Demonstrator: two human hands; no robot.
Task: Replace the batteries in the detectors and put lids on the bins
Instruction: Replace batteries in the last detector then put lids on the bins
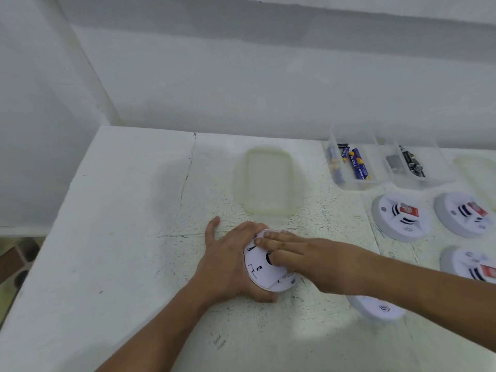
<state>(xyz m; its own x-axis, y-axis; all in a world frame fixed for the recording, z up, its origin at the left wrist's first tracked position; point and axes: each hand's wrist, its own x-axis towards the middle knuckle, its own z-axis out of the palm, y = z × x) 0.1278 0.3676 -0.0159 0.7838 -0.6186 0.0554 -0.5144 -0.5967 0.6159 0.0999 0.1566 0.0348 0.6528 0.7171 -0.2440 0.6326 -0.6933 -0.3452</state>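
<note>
A: Item: detector point(261, 272), location?
B: On worktop point(134, 264). Left hand point(228, 261) grips its rim; right hand point(303, 253) lies flat on top.
A: Legible marks?
B: Blue battery point(358, 163), in bin point(349, 185) beyond right hand: "PK CELL".

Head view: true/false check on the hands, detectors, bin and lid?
1. The left hand and right hand touch the same detector. True.
2. The bin of blue batteries is lidded. False: it stands open; a lid lies beside it on the table.
3. A second detector lies partly hidden beneath the right forearm. True.
4. The right hand pinches a battery. False: its fingers lie flat on the detector.
</note>
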